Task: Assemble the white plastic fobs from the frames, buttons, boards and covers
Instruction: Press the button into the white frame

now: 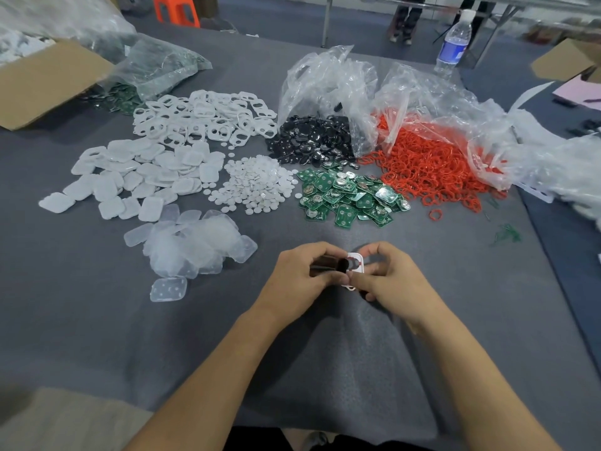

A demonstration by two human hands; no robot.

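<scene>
My left hand [300,276] and my right hand [388,278] meet above the near middle of the grey table. Between them they pinch one white fob frame [354,259] with a black button [341,265] and a bit of red ring showing in it. Behind lie heaps of parts: white frames [208,117], white covers [143,172], small white discs [257,183], black buttons [312,141], green boards [348,195], red rings [432,167] and clear covers [192,245].
Clear plastic bags [328,83] stand open behind the black buttons and red rings. A cardboard box [42,79] sits at the far left, a water bottle [455,43] at the far right. A single clear cover [168,289] lies left of my hands.
</scene>
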